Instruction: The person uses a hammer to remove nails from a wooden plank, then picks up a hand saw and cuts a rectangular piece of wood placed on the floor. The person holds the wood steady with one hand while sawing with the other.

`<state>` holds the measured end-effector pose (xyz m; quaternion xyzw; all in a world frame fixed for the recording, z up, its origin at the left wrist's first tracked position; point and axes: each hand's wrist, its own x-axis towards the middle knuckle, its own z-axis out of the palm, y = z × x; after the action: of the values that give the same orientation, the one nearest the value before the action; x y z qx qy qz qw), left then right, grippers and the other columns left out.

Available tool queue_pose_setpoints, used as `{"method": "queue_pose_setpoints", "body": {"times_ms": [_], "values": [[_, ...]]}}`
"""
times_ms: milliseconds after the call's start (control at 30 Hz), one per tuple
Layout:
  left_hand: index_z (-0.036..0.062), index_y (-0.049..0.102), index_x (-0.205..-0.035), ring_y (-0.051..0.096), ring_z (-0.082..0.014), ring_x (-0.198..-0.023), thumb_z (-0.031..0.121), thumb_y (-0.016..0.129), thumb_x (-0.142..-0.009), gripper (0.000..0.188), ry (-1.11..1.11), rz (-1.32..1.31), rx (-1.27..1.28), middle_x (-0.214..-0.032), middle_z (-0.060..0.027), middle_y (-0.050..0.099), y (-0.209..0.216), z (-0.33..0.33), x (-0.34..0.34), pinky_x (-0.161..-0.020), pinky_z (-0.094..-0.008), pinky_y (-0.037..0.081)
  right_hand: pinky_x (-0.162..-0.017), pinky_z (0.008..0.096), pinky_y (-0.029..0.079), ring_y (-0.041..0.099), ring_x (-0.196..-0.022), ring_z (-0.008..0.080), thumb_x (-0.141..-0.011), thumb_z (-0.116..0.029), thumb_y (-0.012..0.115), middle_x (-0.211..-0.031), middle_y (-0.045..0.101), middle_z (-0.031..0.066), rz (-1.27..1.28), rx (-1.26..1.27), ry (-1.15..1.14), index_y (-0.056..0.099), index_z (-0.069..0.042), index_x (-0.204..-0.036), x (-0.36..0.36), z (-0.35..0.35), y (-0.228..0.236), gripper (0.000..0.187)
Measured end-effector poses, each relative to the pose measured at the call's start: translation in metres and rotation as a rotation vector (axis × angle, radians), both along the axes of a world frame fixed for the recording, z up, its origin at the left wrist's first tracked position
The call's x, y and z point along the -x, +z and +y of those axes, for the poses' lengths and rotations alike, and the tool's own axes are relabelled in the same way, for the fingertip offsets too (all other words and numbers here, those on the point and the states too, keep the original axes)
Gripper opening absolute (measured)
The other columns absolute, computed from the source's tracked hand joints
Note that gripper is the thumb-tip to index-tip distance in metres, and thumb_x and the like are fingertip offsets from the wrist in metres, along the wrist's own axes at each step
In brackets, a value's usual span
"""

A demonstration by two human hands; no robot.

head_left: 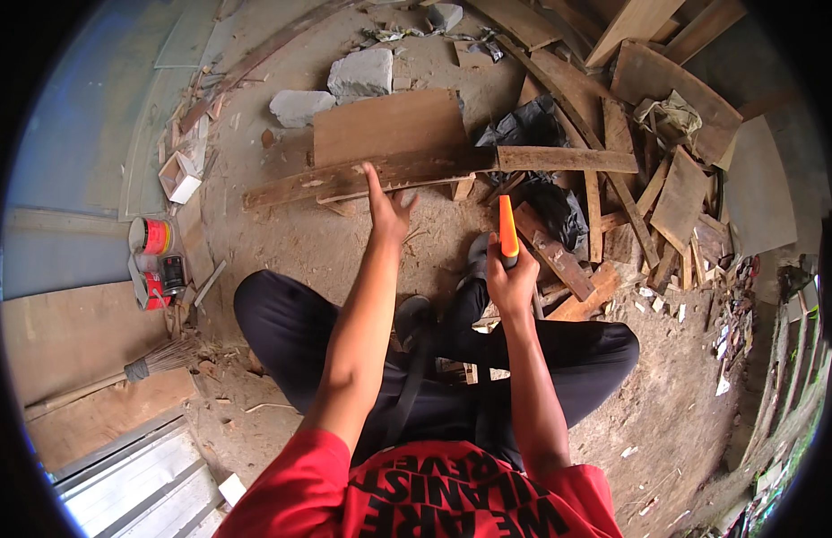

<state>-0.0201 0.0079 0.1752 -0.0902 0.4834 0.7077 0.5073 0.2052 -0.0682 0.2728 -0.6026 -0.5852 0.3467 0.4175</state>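
Note:
My left hand (pixel 391 213) reaches forward to a long, weathered wooden plank (pixel 331 179). Its fingers are spread, with one stretched over the plank's face and another beside the lower edge. The plank lies crosswise along the near edge of a low wooden stand with a wide brown board top (pixel 389 125). In my right hand (pixel 513 280), closed and held upright, is an orange tapered tool (pixel 507 224) with a black part at the grip. Its kind cannot be made out, and my fingers hide its lower end. A lighter strip (pixel 568 160) continues the plank's line to the right.
Scrap boards (pixel 680 202) and black plastic (pixel 559 211) pile up at the right. Concrete blocks (pixel 360 73) sit behind the stand. Red cans (pixel 151 236) and a twig broom (pixel 156 363) are at the left. A short plank (pixel 555 251) lies near my right hand.

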Motion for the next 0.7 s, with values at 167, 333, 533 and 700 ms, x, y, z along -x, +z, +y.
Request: {"method": "queue_pose_setpoints", "body": {"times_ms": [167, 333, 533, 700], "values": [[0.0171, 0.054, -0.135, 0.06, -0.0263, -0.117, 0.055, 0.078, -0.084, 0.068, 0.019, -0.033, 0.147, -0.133, -0.0073, 0.057, -0.016, 0.018, 0.017, -0.095, -0.0497, 0.054, -0.055, 0.0354, 0.047, 0.059, -0.054, 0.0154, -0.093, -0.019, 0.067, -0.059, 0.059, 0.0157, 0.019, 0.035, 0.017, 0.064, 0.004, -0.086, 0.008, -0.002, 0.008, 0.024], [0.0162, 0.059, -0.131, 0.063, -0.0243, -0.112, 0.05, 0.079, -0.086, 0.06, 0.104, -0.008, 0.149, -0.125, -0.0026, 0.064, -0.023, -0.04, -0.004, -0.088, -0.0455, 0.059, -0.054, 0.0353, 0.046, 0.056, -0.058, 0.0092, -0.094, -0.022, 0.07, -0.059, 0.06, 0.0144, -0.036, -0.055, 0.042, 0.064, 0.004, -0.083, -0.014, -0.045, -0.003, 0.029], [0.0165, 0.058, -0.133, 0.061, -0.0259, -0.118, 0.057, 0.079, -0.082, 0.068, 0.132, 0.014, 0.244, -0.13, -0.0048, 0.061, -0.021, -0.125, 0.001, -0.091, -0.0444, 0.058, -0.049, 0.0299, 0.038, 0.045, -0.056, 0.0039, -0.096, -0.017, 0.068, -0.055, 0.051, 0.0026, 0.095, 0.148, 0.097, 0.061, 0.003, -0.08, -0.032, -0.127, 0.018, 0.027], [0.0106, 0.052, -0.136, 0.062, -0.0261, -0.115, 0.061, 0.081, -0.077, 0.082, 0.058, 0.046, 0.241, -0.127, -0.009, 0.061, -0.019, -0.164, 0.001, -0.085, -0.046, 0.061, -0.049, 0.0273, 0.035, 0.041, -0.058, 0.0028, -0.097, -0.017, 0.068, -0.057, 0.048, -0.0021, 0.213, 0.223, 0.081, 0.06, 0.003, -0.08, -0.027, -0.155, 0.025, 0.027]]}}
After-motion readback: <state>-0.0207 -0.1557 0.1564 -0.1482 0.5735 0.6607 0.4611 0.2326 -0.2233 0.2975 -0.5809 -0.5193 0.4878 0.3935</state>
